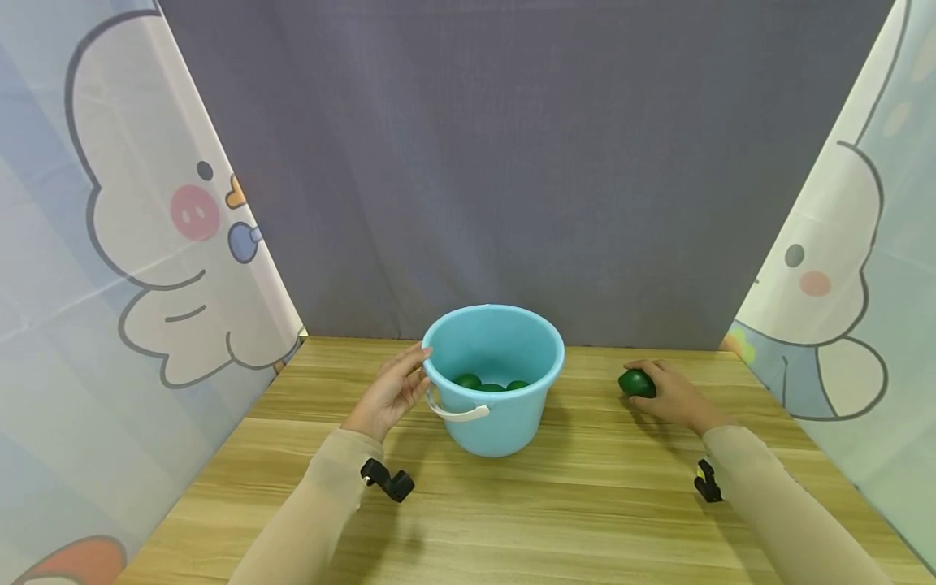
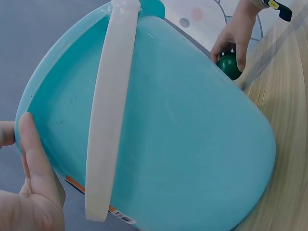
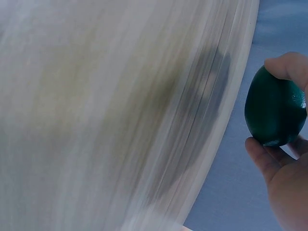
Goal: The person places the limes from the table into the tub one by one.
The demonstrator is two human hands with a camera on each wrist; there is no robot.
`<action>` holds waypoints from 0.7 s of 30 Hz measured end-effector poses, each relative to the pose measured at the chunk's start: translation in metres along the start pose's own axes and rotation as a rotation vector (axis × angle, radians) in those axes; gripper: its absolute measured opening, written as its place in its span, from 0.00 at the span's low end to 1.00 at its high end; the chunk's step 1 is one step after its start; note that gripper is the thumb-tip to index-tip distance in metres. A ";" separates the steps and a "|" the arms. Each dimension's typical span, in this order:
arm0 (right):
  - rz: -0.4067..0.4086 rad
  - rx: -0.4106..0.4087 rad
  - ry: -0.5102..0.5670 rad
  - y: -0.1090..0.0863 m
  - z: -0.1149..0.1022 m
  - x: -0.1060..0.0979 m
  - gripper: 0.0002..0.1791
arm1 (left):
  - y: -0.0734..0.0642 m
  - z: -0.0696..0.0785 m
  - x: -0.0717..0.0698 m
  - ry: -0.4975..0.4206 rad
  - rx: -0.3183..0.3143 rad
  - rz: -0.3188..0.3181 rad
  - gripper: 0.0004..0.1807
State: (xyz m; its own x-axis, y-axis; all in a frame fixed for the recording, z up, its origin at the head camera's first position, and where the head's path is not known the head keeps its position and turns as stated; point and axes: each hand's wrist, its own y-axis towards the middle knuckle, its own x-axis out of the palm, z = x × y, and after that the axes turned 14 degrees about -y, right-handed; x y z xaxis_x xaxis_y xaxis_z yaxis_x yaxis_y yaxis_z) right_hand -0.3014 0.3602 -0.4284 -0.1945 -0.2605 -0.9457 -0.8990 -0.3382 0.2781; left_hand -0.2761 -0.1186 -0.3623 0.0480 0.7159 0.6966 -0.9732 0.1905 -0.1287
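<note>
A light blue bucket stands upright on the table, its white handle hanging down at the front left. My left hand holds its rim at the left side, the thumb against the outer wall just under the lip. Inside the bucket lie several dark green fruits, partly hidden by the front rim. Off to the right, my right hand grips a dark green egg-shaped fruit between thumb and fingers. A shadow falls on the table below it.
The wood-grain table ends at a dark grey cloth behind the bucket. Curtains with cartoon figures close in both sides. Black wrist mounts sit on both sleeves.
</note>
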 end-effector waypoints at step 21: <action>0.095 -0.031 -0.010 0.005 -0.011 -0.002 0.33 | 0.002 -0.001 -0.001 -0.010 0.001 0.011 0.28</action>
State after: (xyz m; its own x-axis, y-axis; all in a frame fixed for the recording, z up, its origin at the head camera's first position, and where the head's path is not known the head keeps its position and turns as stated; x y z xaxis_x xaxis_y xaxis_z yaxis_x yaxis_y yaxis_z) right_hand -0.3011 0.3492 -0.4238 -0.2826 -0.2843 -0.9161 -0.8637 -0.3401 0.3720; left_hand -0.2775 -0.1184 -0.3634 0.0347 0.7112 0.7021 -0.9739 0.1817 -0.1359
